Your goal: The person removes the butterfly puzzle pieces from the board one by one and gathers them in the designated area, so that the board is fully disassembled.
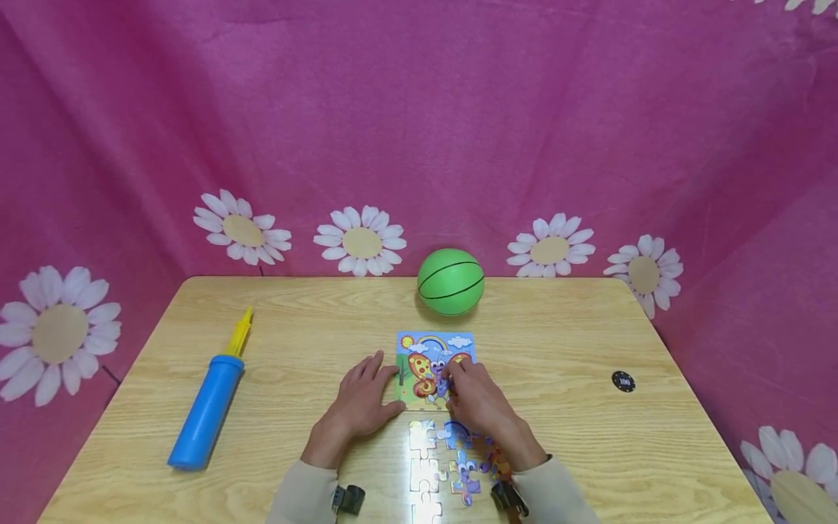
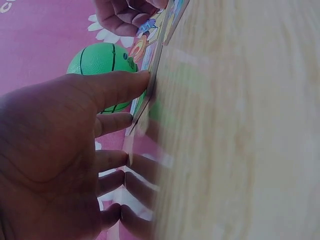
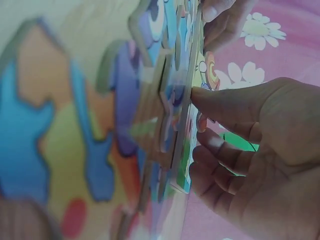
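A picture board [image 1: 419,342] with a butterfly, a sun and a rainbow lies on the table. My left hand [image 1: 365,400] rests at the board's left side, fingers stretched and spread. Its thumb and index fingertip meet the board's edge [image 2: 159,55] in the left wrist view. Over the board's right half sits my right hand [image 1: 481,397], fingers bent down toward the butterfly. Seen from the right wrist, its thumb [image 3: 220,102] touches the board's near edge; whether its bent fingers pinch a piece I cannot tell. Loose jigsaw pieces [image 1: 465,473] lie just below the board.
A green ball [image 1: 450,282] stands behind the board near the table's back edge. Far left lies a blue hand pump [image 1: 208,415] with a yellow nozzle. A black round chip [image 1: 623,381] is at the right. Flowered pink cloth [image 1: 419,131] surrounds the table [image 1: 556,335].
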Demonstrator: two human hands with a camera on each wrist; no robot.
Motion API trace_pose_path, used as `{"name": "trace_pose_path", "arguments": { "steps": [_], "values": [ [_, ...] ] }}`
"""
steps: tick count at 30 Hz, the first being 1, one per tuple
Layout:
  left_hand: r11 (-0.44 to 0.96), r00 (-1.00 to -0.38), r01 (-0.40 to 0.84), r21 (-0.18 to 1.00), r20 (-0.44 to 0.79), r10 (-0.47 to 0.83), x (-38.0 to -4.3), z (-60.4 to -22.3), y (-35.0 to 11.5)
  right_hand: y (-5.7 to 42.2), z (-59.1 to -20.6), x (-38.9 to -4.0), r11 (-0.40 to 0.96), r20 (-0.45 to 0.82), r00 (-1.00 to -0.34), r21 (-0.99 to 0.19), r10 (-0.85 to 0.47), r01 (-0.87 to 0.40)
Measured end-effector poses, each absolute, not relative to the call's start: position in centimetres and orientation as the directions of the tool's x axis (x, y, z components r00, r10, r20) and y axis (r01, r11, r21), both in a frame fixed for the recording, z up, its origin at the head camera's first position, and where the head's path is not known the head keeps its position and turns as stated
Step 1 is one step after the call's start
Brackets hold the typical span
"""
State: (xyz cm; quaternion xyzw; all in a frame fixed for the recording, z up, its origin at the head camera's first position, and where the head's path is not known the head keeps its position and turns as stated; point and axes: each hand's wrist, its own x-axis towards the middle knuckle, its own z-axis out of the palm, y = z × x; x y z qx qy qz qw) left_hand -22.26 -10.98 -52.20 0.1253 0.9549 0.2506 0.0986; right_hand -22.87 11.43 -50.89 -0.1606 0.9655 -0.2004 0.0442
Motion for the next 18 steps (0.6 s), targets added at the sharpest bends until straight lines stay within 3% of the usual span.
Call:
{"name": "trace_pose_path", "arguments": {
  "steps": [18],
  "values": [
    [0.844, -0.949, 0.188, 0.503, -0.13, 0.289, -22.2, -52.18, -11.0, 12.09, -50.62, -22.16, 0.757, 0.09, -0.952, -0.587, -0.292, -0.288]
  ]
}}
